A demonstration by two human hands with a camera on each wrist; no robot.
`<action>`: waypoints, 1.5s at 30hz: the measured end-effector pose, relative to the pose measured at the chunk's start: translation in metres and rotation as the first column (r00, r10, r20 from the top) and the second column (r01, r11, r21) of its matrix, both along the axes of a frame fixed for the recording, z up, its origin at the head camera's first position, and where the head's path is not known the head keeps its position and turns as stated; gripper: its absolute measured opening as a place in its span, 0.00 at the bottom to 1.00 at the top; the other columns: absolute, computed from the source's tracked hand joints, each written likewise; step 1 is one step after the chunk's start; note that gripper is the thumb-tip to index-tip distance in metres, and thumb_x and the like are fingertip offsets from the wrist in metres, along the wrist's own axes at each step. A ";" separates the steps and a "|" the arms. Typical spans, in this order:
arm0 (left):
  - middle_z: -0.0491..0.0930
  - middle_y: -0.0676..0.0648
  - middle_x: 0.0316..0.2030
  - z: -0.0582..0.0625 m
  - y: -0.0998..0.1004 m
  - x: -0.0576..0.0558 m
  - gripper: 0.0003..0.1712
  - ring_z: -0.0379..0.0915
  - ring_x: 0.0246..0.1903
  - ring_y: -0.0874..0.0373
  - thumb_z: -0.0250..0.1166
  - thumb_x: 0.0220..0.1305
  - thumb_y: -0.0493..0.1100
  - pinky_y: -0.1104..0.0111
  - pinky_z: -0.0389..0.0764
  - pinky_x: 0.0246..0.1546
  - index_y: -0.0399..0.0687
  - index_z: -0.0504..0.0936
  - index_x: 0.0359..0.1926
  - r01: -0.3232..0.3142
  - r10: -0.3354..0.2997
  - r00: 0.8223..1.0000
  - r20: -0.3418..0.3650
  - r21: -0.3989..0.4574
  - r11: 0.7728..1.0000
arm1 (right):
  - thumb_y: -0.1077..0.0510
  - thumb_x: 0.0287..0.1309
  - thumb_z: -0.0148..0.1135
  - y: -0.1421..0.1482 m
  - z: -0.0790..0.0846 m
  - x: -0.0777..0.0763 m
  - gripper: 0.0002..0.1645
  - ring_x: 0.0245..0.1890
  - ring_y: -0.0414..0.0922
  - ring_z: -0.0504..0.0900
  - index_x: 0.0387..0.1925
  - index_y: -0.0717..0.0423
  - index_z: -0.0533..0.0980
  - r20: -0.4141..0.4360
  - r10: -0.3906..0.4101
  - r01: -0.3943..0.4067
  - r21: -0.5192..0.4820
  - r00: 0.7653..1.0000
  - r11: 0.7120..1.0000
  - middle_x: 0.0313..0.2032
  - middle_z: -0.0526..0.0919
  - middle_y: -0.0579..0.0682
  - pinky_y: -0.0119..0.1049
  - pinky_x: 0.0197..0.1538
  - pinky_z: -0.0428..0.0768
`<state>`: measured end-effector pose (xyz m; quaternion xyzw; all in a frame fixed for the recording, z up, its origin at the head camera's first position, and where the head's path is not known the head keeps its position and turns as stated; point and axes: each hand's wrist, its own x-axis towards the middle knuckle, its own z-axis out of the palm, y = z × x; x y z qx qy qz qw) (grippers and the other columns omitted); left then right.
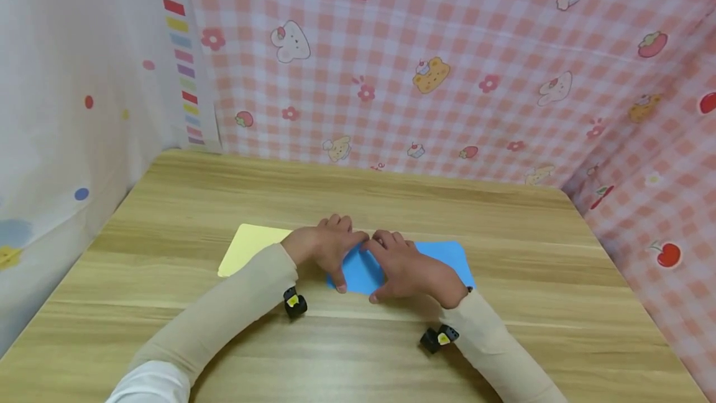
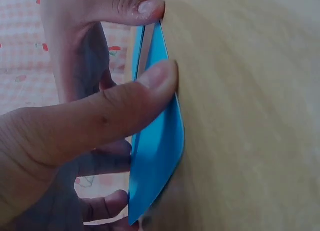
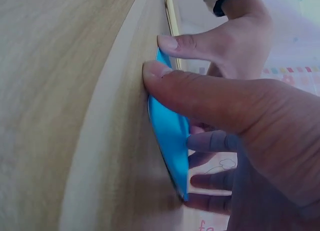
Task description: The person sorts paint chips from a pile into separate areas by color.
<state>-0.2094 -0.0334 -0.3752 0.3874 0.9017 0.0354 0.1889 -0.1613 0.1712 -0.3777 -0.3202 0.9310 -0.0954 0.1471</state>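
Observation:
A blue sheet with rounded corners (image 1: 360, 272), like thin card or foam, lies across the middle of the table. My left hand (image 1: 329, 247) grips its left part, thumb at the near edge and fingers at the far edge. Beside it my right hand (image 1: 407, 269) holds the sheet in the same way, and its right end shows past that wrist. The two hands almost meet. In the left wrist view the blue sheet (image 2: 157, 156) has its near edge under both thumbs. From the right wrist the sheet (image 3: 170, 131) looks narrow; whether it is folded I cannot tell.
A yellow sheet (image 1: 254, 244) lies to the left, partly covered by my left forearm. The wood-grain table (image 1: 335, 353) ends at a pink checked cloth (image 1: 391, 123) behind, with white cloth (image 1: 67, 111) on the left. Small black cameras hang from both wrists.

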 end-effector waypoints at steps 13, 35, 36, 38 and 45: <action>0.65 0.40 0.64 0.008 0.002 0.018 0.61 0.59 0.60 0.44 0.78 0.48 0.63 0.49 0.66 0.61 0.45 0.61 0.76 -0.027 0.022 0.993 -0.117 -0.039 0.999 | 0.38 0.51 0.77 0.001 -0.001 -0.004 0.59 0.69 0.60 0.59 0.75 0.56 0.57 -0.031 0.016 -0.016 0.013 0.999 1.000 0.74 0.58 0.57 0.63 0.64 0.64; 0.80 0.47 0.57 0.021 0.114 0.017 0.42 0.75 0.49 0.50 0.64 0.59 0.73 0.55 0.75 0.53 0.54 0.77 0.66 0.103 -0.073 0.938 -0.338 0.071 0.992 | 0.56 0.50 0.80 0.129 0.037 -0.001 0.41 0.69 0.69 0.59 0.63 0.52 0.68 0.061 -0.150 0.157 -0.137 0.987 0.978 0.74 0.57 0.65 0.71 0.60 0.67; 0.80 0.48 0.55 0.019 0.121 0.017 0.41 0.75 0.47 0.51 0.64 0.59 0.73 0.56 0.76 0.52 0.55 0.78 0.65 0.101 -0.074 0.939 -0.337 0.065 0.993 | 0.56 0.49 0.80 0.133 0.034 -0.001 0.41 0.69 0.69 0.59 0.63 0.51 0.68 0.068 -0.160 0.168 -0.131 0.985 0.977 0.74 0.57 0.65 0.71 0.59 0.66; 0.81 0.50 0.53 0.014 0.131 0.016 0.39 0.75 0.46 0.53 0.65 0.59 0.73 0.57 0.76 0.51 0.57 0.79 0.64 0.095 -0.074 0.945 -0.317 0.050 0.994 | 0.56 0.49 0.80 0.138 0.028 -0.001 0.41 0.69 0.69 0.58 0.63 0.50 0.68 0.095 -0.190 0.200 -0.113 0.977 0.973 0.74 0.57 0.64 0.72 0.60 0.65; 0.80 0.49 0.55 -0.007 0.141 0.019 0.36 0.74 0.50 0.53 0.65 0.61 0.71 0.60 0.76 0.53 0.58 0.79 0.63 0.079 -0.087 0.963 -0.257 -0.038 0.996 | 0.53 0.54 0.77 0.142 0.010 0.001 0.37 0.72 0.70 0.50 0.62 0.45 0.68 0.150 -0.208 0.218 -0.056 0.967 0.974 0.76 0.55 0.60 0.76 0.60 0.59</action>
